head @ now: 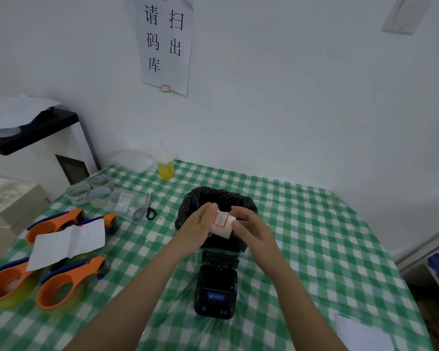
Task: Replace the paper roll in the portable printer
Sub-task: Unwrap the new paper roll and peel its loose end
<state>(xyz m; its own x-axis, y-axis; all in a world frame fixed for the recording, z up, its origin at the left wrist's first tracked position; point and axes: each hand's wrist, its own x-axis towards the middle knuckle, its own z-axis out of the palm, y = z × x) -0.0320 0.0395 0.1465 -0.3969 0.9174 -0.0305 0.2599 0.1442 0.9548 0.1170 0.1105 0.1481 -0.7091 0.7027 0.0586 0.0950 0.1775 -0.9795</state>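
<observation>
A white paper roll (223, 225) with a red-bordered label facing me is held between both hands above the table. My left hand (199, 224) grips its left end and my right hand (249, 225) pinches its right side with thumb and fingers. Below my hands sits the black portable printer (215, 291) with blue buttons, its lid (219, 259) swung open toward the back and the paper bay exposed. The roll hovers over the near rim of a small bin lined with a black bag (214, 198).
Three orange tape dispensers (61, 282) and a white paper sheet (69, 243) lie at the left. Tape rolls (96, 191), scissors (147, 210) and a yellow drink cup (165, 165) stand further back. A paper (360, 335) lies at the front right on the green checked tablecloth (314, 236).
</observation>
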